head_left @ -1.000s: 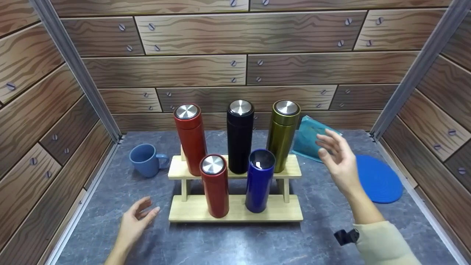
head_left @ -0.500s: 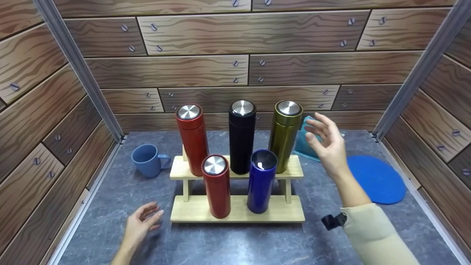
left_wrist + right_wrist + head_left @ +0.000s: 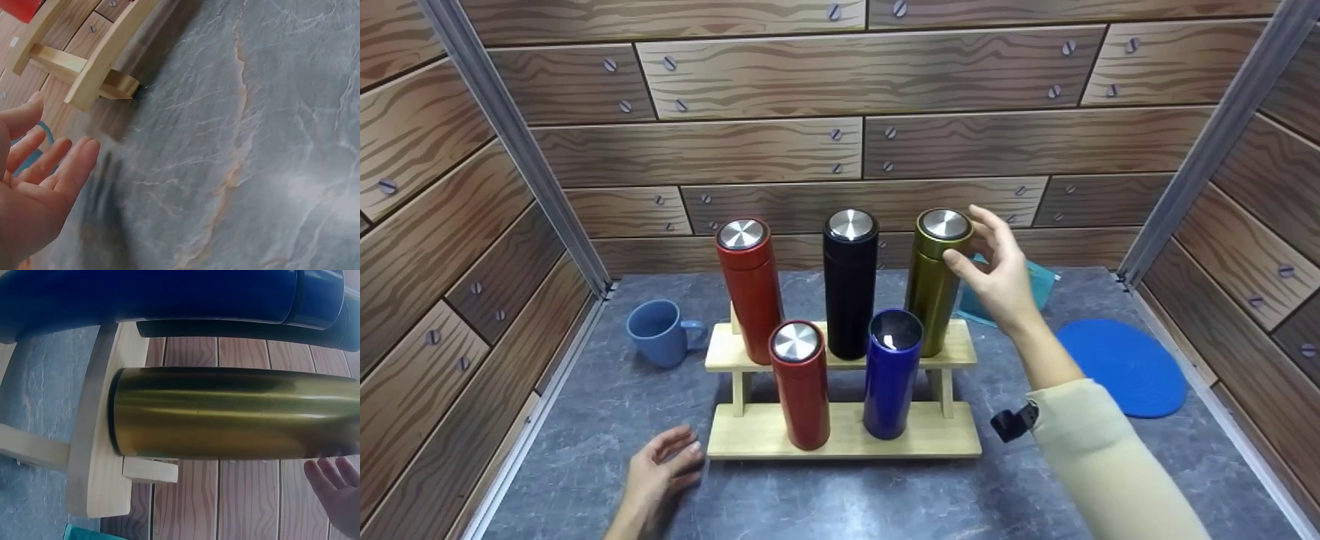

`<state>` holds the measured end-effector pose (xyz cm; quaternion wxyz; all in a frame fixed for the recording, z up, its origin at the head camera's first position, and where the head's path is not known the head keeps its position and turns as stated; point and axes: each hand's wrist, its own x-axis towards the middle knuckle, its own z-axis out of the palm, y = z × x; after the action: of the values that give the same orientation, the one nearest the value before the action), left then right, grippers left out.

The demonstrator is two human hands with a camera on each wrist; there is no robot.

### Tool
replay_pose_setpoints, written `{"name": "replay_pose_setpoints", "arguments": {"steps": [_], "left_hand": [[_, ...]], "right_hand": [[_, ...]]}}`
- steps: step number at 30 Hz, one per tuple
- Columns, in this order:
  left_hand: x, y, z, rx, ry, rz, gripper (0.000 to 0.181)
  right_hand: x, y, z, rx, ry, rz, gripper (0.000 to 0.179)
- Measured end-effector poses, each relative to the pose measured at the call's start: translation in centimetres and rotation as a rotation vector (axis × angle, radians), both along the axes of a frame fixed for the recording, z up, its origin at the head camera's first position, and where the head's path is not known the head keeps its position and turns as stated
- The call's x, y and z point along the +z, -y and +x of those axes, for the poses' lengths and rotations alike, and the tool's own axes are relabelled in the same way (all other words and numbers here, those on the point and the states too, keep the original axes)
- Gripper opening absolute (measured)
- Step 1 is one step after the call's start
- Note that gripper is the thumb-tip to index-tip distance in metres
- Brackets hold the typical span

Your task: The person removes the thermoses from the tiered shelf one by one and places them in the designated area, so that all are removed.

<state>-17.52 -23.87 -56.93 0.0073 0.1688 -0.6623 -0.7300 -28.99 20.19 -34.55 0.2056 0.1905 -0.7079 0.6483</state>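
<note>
In the head view my right hand [image 3: 996, 274] is beside the upper part of a gold-green thermos [image 3: 931, 292], its thumb in front of the neck and its fingers on the far side. The right wrist view has the fingertips right at the edge of that thermos [image 3: 236, 413], not wrapped round it; contact is hard to tell. My left hand [image 3: 656, 472] hovers over the table, fingers loosely bent, left of a two-tier wooden rack [image 3: 735, 431]. A red thermos [image 3: 750, 300] and a black one [image 3: 850, 300] share the upper tier; another red thermos [image 3: 802, 397] and a blue one [image 3: 891, 390] stand below.
A blue mug [image 3: 656, 337] stands left of the rack. Partly behind the right hand lies a teal zip pouch [image 3: 1039, 285], and a round blue mat [image 3: 1125, 367] is farther right. Wood-patterned panels [image 3: 750, 150] enclose the grey marbled table [image 3: 840, 502].
My right hand has moved left from above the teal pouch to the gold-green thermos. The left hand has shifted slightly right and nearer the front, towards the rack's corner.
</note>
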Motion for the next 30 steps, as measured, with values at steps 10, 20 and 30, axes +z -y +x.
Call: {"name": "replay_pose_setpoints", "arguments": {"steps": [10,20,30], "left_hand": [[-1.3,-0.9,0.0,-0.021,0.000,0.091,0.058],[-1.5,-1.3,-0.3,-0.007,0.000,0.132,0.056],[-1.8,-1.2,-0.5,-0.012,0.007,0.150,0.055]], "right_hand": [[2.0,1.9,1.9,-0.057,0.005,0.077,0.073],[2.1,1.6,2.6,-0.116,-0.064,0.031,0.070],[1.3,-1.2,2.6,-0.209,-0.087,-0.013,0.067]]}}
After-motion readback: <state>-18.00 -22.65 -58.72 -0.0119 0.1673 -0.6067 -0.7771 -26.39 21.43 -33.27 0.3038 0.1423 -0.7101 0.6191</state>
